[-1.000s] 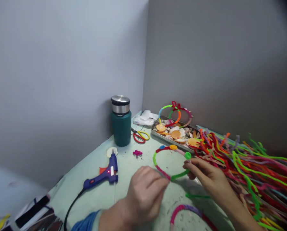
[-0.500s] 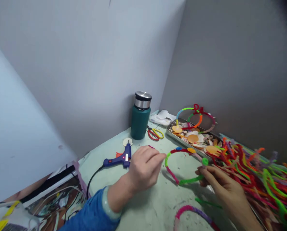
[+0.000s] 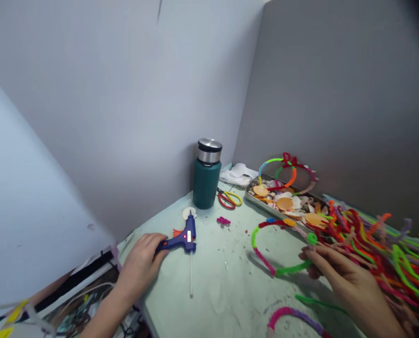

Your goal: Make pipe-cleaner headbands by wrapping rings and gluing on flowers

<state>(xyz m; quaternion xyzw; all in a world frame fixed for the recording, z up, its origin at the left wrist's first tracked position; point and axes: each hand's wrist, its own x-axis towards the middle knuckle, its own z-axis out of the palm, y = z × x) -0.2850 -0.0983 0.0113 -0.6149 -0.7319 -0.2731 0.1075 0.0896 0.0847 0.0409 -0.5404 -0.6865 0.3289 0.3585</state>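
Observation:
My left hand (image 3: 144,258) is closed around the handle end of a blue hot glue gun (image 3: 188,237), which lies on the table with a clear glue stick (image 3: 191,277) poking from its back. The gun's nozzle rests by a pale round disc (image 3: 188,212). My right hand (image 3: 331,267) pinches a multicoloured pipe-cleaner ring (image 3: 264,259) where a small green coil (image 3: 312,239) sits on it. Blue and yellow-orange dots also show on the ring's far side. A small magenta pipe-cleaner piece (image 3: 224,220) lies between the gun and the ring.
A green bottle (image 3: 207,183) stands near the wall beside red-and-yellow scissors (image 3: 230,199). Behind the ring, a metal tray (image 3: 265,207) holds shells and two finished-looking hoops. Loose pipe cleaners (image 3: 371,249) pile up at right; another ring (image 3: 288,311) lies at the front.
My left hand has moved left and down from beside the ring onto the glue gun's handle, uncovering the magenta piece and glue stick. My right hand still holds the ring.

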